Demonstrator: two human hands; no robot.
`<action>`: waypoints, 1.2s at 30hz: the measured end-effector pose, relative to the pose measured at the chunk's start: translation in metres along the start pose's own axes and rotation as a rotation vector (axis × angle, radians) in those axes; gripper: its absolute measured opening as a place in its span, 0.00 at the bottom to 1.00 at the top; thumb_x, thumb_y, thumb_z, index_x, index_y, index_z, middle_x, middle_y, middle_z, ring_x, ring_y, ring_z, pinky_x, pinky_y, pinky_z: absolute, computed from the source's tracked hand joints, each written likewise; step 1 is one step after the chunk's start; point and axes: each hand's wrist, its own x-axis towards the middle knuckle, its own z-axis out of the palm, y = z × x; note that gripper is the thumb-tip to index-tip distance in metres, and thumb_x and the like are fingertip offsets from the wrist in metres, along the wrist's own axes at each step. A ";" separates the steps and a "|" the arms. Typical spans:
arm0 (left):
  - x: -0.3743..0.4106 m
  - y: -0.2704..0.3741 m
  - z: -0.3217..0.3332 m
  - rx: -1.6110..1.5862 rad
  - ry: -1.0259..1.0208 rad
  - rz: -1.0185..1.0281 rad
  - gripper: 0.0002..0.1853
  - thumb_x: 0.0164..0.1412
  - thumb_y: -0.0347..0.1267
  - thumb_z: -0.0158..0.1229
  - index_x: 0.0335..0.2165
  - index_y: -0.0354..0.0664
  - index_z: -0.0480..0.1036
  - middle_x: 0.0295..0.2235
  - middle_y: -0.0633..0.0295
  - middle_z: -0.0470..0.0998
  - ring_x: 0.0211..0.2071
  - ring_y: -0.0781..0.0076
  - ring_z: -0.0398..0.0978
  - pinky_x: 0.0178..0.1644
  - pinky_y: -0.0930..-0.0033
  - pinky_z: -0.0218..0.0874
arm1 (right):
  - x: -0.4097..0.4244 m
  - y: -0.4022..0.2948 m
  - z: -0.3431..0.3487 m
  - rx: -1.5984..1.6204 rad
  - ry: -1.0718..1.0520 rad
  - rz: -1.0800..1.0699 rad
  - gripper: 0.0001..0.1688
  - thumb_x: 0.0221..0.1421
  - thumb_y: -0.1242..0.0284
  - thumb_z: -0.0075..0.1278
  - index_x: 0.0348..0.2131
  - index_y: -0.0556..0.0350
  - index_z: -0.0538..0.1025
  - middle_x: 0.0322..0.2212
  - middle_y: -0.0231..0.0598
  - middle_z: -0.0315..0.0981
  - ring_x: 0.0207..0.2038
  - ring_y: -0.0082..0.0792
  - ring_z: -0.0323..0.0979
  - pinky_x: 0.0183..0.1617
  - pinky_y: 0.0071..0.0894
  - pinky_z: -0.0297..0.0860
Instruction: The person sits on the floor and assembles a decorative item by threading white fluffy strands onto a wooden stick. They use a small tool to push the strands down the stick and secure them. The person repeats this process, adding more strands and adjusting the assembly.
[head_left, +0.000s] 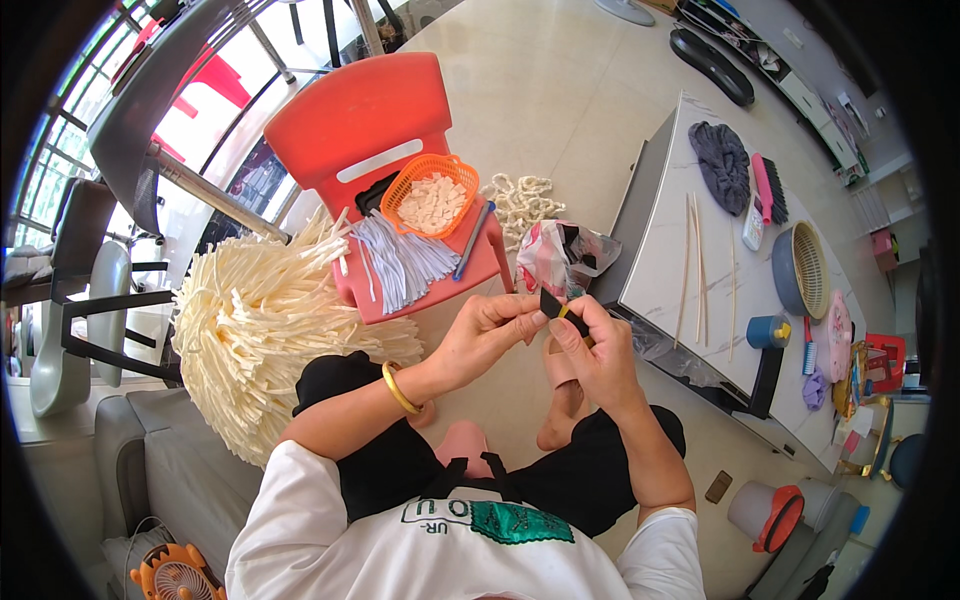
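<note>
Just above my lap, both hands meet at a short black piece with a yellow stripe (553, 306), possibly tape or fabric. My left hand (491, 330), with a gold bangle (400, 388) at its wrist, pinches the left edge between thumb and fingers. My right hand (596, 351) grips the lower right end, and its fingers hide part of the piece. Ahead stands a red plastic chair (367, 97). On its seat are an orange basket (474, 180) of small pale pieces, a bundle of pale strips (405, 262) and a blue pen-like tool (474, 241).
A large heap of cream cords (277, 337) lies left of the chair. At right, a marble-patterned table (652, 277) holds thin sticks (700, 270), a blue tape roll in a dispenser (763, 331), and a grey bowl with a basket (791, 270). A plastic bag (551, 255) sits between.
</note>
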 end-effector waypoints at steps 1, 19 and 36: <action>0.000 -0.001 0.000 -0.003 -0.001 -0.002 0.13 0.55 0.34 0.49 0.37 0.37 0.71 0.18 0.72 0.65 0.21 0.89 0.58 0.22 0.85 0.49 | 0.000 0.000 0.000 -0.001 -0.005 0.003 0.12 0.49 0.68 0.48 0.26 0.60 0.67 0.11 0.33 0.60 0.13 0.19 0.58 0.17 0.19 0.56; 0.001 -0.006 -0.002 0.155 -0.020 0.169 0.12 0.53 0.34 0.52 0.30 0.32 0.70 0.16 0.67 0.60 0.20 0.84 0.55 0.21 0.79 0.48 | 0.000 -0.003 -0.004 0.027 -0.060 0.026 0.11 0.49 0.69 0.49 0.28 0.61 0.69 0.12 0.35 0.61 0.14 0.19 0.58 0.18 0.19 0.57; -0.006 0.015 0.007 0.033 0.063 -0.079 0.14 0.57 0.36 0.46 0.31 0.37 0.72 0.14 0.75 0.57 0.18 0.89 0.53 0.20 0.83 0.45 | 0.003 0.017 -0.021 0.187 0.301 0.014 0.11 0.55 0.68 0.41 0.25 0.56 0.64 0.14 0.20 0.52 0.15 0.09 0.46 0.16 0.10 0.43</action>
